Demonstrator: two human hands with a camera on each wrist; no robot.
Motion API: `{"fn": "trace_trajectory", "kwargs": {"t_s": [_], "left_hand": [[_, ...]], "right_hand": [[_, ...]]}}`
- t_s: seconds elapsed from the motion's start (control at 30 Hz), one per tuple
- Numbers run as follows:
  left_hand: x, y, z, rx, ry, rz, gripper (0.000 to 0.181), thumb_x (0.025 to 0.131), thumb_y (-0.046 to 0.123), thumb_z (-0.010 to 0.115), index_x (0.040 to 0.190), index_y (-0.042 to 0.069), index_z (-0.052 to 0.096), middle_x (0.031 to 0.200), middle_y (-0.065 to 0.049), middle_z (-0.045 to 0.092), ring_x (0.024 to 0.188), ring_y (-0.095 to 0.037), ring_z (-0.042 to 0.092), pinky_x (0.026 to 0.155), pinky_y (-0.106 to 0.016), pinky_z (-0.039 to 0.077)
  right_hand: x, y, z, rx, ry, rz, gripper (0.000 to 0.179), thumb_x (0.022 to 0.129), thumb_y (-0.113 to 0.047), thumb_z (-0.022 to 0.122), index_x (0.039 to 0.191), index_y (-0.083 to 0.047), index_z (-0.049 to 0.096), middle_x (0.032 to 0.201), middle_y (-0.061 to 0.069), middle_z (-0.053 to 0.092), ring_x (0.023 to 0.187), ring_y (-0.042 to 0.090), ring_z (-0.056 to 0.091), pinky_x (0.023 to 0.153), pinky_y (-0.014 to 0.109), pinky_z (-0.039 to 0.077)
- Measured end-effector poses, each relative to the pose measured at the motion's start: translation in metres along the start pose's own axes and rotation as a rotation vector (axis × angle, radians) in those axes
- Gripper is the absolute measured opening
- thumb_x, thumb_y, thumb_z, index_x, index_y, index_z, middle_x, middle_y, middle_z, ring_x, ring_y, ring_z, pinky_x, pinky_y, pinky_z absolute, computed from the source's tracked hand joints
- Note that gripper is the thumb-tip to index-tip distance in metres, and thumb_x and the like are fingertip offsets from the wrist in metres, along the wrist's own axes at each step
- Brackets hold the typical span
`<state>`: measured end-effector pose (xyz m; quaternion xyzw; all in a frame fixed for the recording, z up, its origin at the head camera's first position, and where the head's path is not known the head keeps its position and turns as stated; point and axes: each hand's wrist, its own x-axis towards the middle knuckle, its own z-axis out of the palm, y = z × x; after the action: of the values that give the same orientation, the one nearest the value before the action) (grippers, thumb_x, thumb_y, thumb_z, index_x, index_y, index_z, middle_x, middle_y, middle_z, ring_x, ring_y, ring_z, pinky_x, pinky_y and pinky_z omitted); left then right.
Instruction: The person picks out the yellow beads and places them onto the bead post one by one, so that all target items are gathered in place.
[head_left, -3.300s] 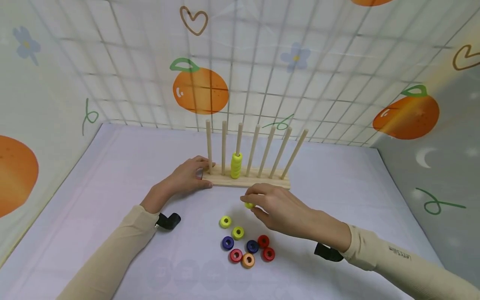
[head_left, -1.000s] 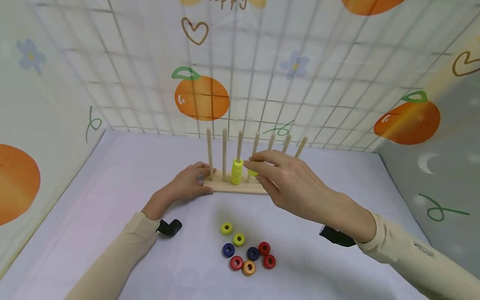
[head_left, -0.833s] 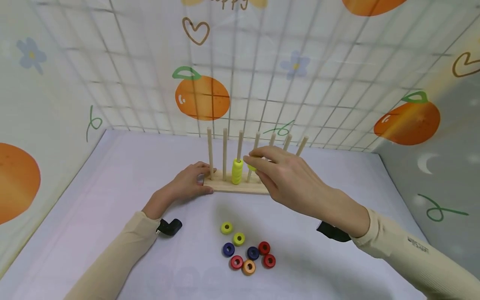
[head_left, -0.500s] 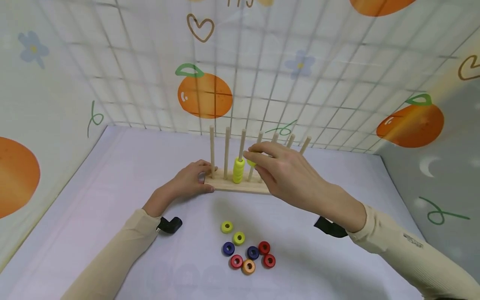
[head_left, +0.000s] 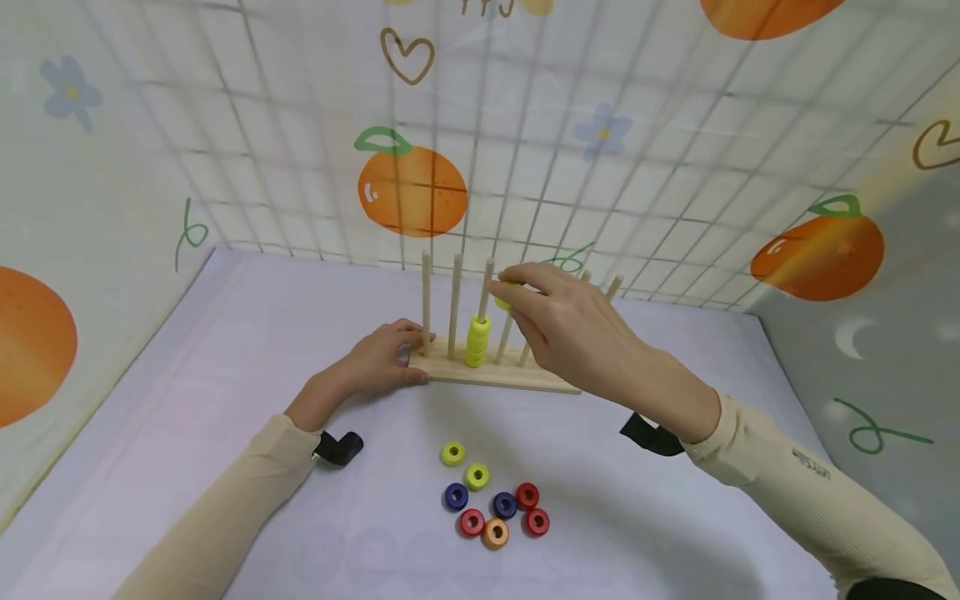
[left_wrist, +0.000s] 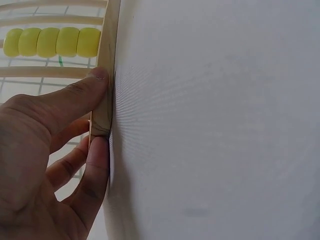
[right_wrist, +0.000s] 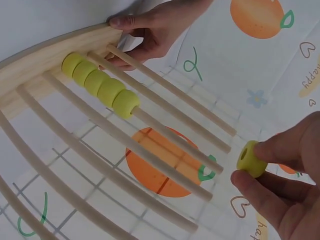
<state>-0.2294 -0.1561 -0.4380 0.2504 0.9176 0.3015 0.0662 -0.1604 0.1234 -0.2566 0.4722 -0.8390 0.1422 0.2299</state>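
A wooden peg rack [head_left: 495, 372] with several upright pegs stands at the back of the table. Its third peg from the left carries a stack of yellow beads [head_left: 477, 342]. My left hand [head_left: 382, 357] grips the rack's left end, thumb on the front edge of the base in the left wrist view [left_wrist: 65, 130]. My right hand [head_left: 573, 325] pinches one yellow bead [right_wrist: 251, 159] between thumb and fingers. In the right wrist view the bead is off the pegs, close to their tips, its hole facing them.
Loose beads lie on the white table in front of the rack: two yellow beads [head_left: 476, 477], two blue beads [head_left: 505, 505], several red beads [head_left: 536, 522] and an orange bead [head_left: 496, 533]. A printed curtain [head_left: 300, 167] hangs right behind the rack.
My right hand has lifted the yellow bead from low in front of the rack up to near the peg tops, rising slightly further in the last half second. My left hand keeps its grip.
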Motion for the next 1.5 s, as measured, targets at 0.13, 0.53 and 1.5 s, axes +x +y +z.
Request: {"fn": "trace_trajectory", "kwargs": {"t_s": [0.13,0.53,1.5], "left_hand": [[0.003,0.001,-0.001,-0.001,-0.003,0.004,0.064,0.082,0.029,0.085,0.137,0.006,0.061,0.138,-0.012,0.054,0.128,-0.034,0.048,0.104,-0.053,0.041],[0.002,-0.004,0.002,-0.004,0.019,0.05,0.065,0.082,0.027,0.084,0.137,0.002,0.06,0.137,-0.013,0.055,0.127,-0.035,0.05,0.105,-0.053,0.041],[0.002,-0.002,0.002,-0.011,0.007,0.022,0.065,0.083,0.025,0.084,0.139,0.004,0.058,0.139,-0.012,0.054,0.129,-0.035,0.048,0.106,-0.054,0.039]], "right_hand": [[0.002,0.003,-0.001,0.0,0.014,-0.002,0.033,0.089,0.008,0.066,0.12,0.002,0.07,0.116,0.018,0.066,0.098,0.029,0.066,0.066,0.034,0.055],[0.016,0.015,0.004,-0.021,0.026,0.013,0.03,0.091,0.008,0.064,0.12,0.004,0.069,0.117,0.019,0.066,0.106,0.032,0.065,0.074,0.038,0.057],[0.035,0.033,0.018,-0.014,-0.047,0.026,0.028,0.093,0.006,0.063,0.12,0.004,0.069,0.12,0.019,0.066,0.103,0.031,0.066,0.077,0.037,0.057]]}}
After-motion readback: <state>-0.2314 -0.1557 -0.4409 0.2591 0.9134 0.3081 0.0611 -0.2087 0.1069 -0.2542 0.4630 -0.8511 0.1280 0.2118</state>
